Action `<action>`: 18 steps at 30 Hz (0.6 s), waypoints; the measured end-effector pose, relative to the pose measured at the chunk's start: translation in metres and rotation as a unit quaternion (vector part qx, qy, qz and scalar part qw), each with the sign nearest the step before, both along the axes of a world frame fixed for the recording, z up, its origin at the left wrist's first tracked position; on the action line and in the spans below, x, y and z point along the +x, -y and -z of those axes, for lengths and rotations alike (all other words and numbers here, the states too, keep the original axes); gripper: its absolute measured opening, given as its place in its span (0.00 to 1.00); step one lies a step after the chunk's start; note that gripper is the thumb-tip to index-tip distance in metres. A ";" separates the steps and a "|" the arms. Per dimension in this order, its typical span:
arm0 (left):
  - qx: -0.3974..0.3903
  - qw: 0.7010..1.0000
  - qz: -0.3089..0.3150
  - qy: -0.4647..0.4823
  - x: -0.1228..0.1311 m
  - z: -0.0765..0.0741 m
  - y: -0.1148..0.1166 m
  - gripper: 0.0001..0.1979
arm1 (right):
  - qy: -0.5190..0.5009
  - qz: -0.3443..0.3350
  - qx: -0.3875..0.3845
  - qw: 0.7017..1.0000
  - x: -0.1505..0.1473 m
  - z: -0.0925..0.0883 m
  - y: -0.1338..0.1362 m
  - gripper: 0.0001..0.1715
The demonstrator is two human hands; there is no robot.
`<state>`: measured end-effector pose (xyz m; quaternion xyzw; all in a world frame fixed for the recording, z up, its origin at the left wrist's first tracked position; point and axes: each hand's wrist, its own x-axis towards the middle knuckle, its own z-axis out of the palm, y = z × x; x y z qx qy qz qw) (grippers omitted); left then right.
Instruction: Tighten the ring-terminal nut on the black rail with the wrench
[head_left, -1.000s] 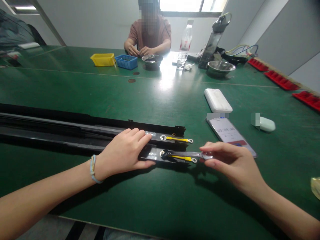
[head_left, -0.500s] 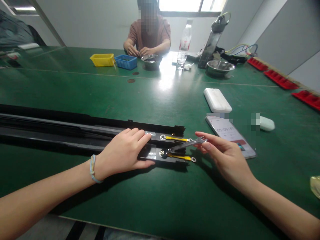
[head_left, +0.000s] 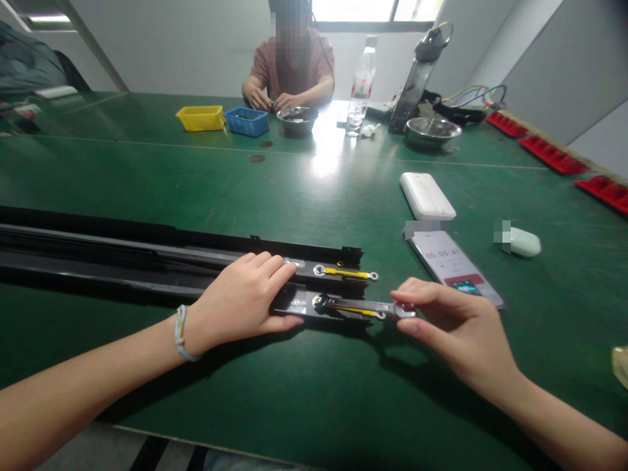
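Two long black metal rails (head_left: 112, 278) lie side by side, running off to the left. My left hand (head_left: 245, 289) is wrapped over their right part, thumb on the near side and fingers across the top. Between thumb and fingers, my right hand (head_left: 456, 320) pinches the open end of a combination wrench (head_left: 360, 305). The wrench's other end sits over a fastener (head_left: 318, 301) on the near rail. A yellow wire with ring terminals (head_left: 348, 273) lies on the far rail; a second yellow wire (head_left: 366, 313) is partly hidden under the wrench.
Right of the rails lie a phone (head_left: 454, 265) showing a timer, a white power bank (head_left: 426, 196) and a small white case (head_left: 524, 242). Farther back stand yellow (head_left: 200, 119) and blue bins (head_left: 246, 122), metal bowls (head_left: 432, 133) and bottles (head_left: 360, 88). A person (head_left: 294, 72) sits opposite.
My right hand has swung the wrench's free end toward me, so it now lies nearly in line with the near rail. My left hand has stayed in place.
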<state>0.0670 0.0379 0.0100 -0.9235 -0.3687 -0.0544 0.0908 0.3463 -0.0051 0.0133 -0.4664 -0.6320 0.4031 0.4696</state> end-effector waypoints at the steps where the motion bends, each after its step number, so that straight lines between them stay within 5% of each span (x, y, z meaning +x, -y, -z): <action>1: -0.001 1.000 0.001 -0.001 0.000 0.000 0.000 0.28 | 0.000 -0.005 0.004 1.000 0.000 0.000 0.001 0.09; 8: 0.000 1.000 0.001 -0.001 0.002 0.002 0.001 0.28 | -0.003 -0.012 0.008 1.000 0.004 0.002 0.001 0.09; 18: 0.008 1.000 0.005 0.001 0.009 0.002 0.004 0.27 | 0.002 0.077 -0.074 0.994 0.005 0.010 -0.012 0.16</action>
